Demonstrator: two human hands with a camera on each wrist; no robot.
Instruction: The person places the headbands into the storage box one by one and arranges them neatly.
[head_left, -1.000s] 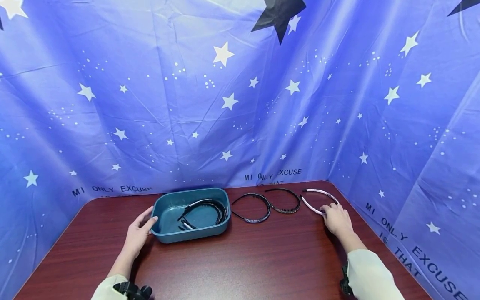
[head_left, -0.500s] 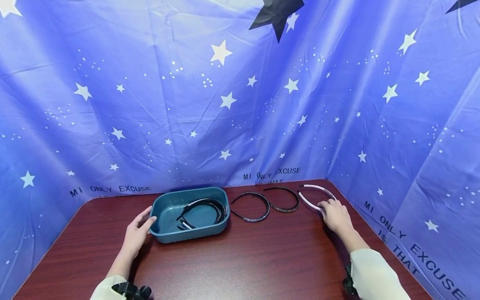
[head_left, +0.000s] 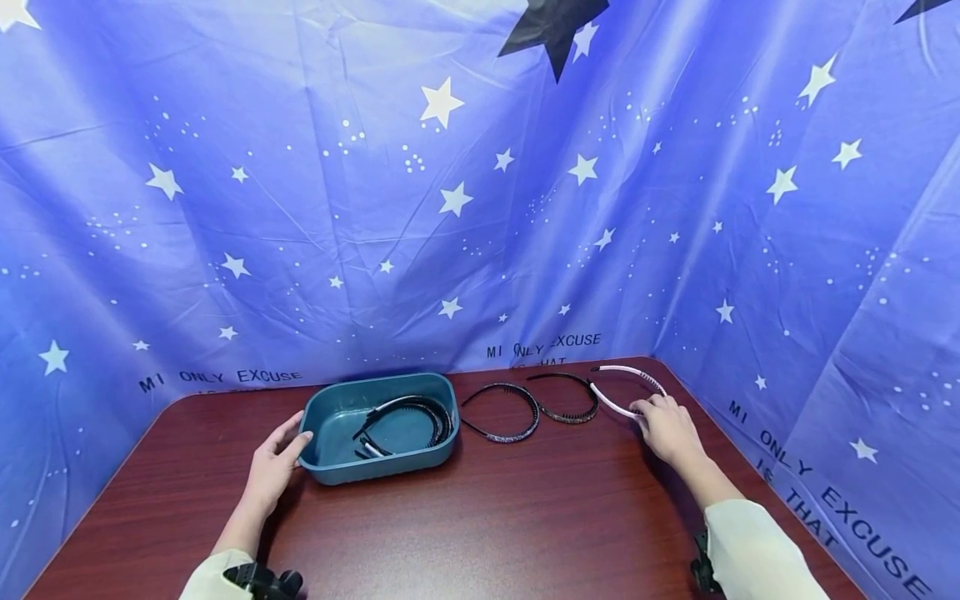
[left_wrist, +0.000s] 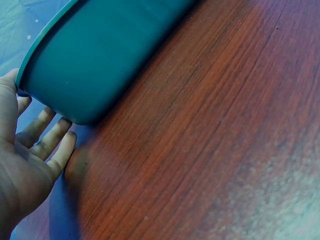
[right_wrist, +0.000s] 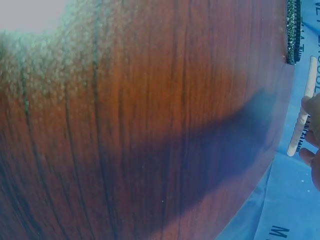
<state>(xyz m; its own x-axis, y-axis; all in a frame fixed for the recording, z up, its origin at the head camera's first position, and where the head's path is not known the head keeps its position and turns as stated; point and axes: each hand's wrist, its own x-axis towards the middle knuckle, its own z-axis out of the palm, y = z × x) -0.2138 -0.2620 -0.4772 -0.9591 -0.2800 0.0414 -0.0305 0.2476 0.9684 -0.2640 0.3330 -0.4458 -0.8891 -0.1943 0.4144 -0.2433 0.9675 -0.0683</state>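
Observation:
A pale pink toothed headband [head_left: 611, 402] lies toward the table's back right corner. My right hand [head_left: 671, 429] pinches its curved middle; the right wrist view shows thumb and fingers at the headband [right_wrist: 299, 131]. On the left stands a teal plastic basin [head_left: 378, 468] holding several headbands [head_left: 408, 402], mostly black. My left hand [head_left: 272, 471] holds the basin's left end, thumb over the rim. In the left wrist view the other fingers [left_wrist: 47, 142] reach along the outside of the wall, partly hidden.
Between basin and right hand lie two dark glittery headbands, one [head_left: 513, 438] near the basin, the other [head_left: 573, 419] farther right, close together. A starry blue cloth [head_left: 375, 208] hangs behind and beside the reddish-brown table [head_left: 480, 533].
My right hand and the pink headband have shifted slightly left and back, toward the neighbouring dark headband. My left hand stays on the basin, which has not moved on the table.

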